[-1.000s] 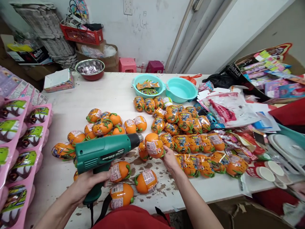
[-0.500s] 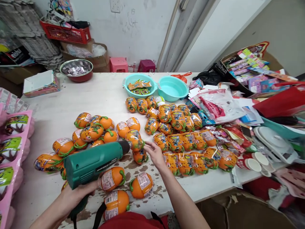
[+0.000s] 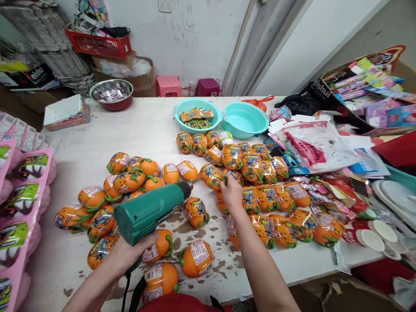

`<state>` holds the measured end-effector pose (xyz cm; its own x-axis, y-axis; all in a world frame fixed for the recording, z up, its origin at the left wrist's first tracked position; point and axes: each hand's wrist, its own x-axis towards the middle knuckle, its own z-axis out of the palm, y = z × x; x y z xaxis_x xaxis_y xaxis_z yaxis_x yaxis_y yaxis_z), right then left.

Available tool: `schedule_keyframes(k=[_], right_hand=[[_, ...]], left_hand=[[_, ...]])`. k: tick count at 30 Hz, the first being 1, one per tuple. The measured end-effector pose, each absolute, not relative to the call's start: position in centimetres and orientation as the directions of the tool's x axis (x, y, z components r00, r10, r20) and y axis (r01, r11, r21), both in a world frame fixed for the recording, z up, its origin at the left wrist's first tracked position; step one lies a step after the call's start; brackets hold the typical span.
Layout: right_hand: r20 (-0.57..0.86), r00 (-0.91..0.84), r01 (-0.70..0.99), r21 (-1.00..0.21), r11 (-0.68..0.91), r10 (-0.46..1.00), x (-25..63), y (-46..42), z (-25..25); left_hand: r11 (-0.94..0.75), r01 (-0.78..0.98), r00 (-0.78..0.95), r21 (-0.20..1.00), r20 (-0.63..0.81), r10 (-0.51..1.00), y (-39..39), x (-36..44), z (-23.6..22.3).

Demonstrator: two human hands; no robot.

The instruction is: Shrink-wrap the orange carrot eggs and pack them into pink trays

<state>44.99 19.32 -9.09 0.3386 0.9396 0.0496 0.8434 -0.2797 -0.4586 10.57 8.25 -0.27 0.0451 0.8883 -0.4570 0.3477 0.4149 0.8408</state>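
My left hand (image 3: 134, 250) is closed round the handle of a green heat gun (image 3: 147, 211), whose dark nozzle points up and to the right. Between the fingers of my right hand (image 3: 232, 193) is an orange toy egg (image 3: 210, 176) with green stem-like parts, in printed clear film. It is beside the group of wrapped eggs (image 3: 251, 165) on the right. A single wrapped egg (image 3: 196, 211) lies just below the nozzle. Closer to me, several eggs with white labels (image 3: 196, 257) lie on the table; one is partly hidden behind my left hand.
More eggs (image 3: 129, 180) are heaped at left, beside pink trays (image 3: 47, 173). Two turquoise basins (image 3: 245, 132) stand at the back, one holding packets. A red bowl (image 3: 112, 104) is at back left. Bags, paper cups (image 3: 372, 239) and a white scale-like device (image 3: 394, 197) crowd the right.
My right hand has carried the egg from in front of the nozzle to the right, towards the grouped eggs. The heat gun has shifted slightly right in view, and the view itself has moved a little.
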Motion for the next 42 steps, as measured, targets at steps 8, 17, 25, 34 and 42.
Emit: schedule_keyframes(k=[8, 17, 25, 34, 42], right_hand=[[-0.071, 0.308, 0.232, -0.962, -0.147, 0.949, 44.5, 14.5, -6.8], [0.237, -0.018, 0.652, -0.733, 0.192, 0.971, 44.3, 13.7, -4.1], [-0.058, 0.181, 0.241, -0.965, -0.102, 0.982, 43.2, 13.9, -5.8], [-0.454, 0.248, -0.256, -0.883, -0.393, 0.856, 40.2, 13.1, -9.7], [-0.442, 0.214, -0.210, -0.892, -0.401, 0.871, 38.7, 14.7, -9.4]], left_hand=[[0.349, 0.426, 0.148, 0.835, -0.444, 0.884, 8.7, 10.9, 1.8], [0.483, 0.391, 0.174, 0.783, -0.578, 0.797, 5.8, 6.8, 3.7], [0.639, 0.042, 0.171, 0.768, -0.636, 0.753, 6.6, 7.4, 4.7], [0.633, 0.106, 0.109, 0.767, -0.641, 0.759, 5.3, 7.3, 4.3], [0.558, 0.173, 0.033, 0.811, -0.571, 0.820, 6.7, 7.7, 3.4]])
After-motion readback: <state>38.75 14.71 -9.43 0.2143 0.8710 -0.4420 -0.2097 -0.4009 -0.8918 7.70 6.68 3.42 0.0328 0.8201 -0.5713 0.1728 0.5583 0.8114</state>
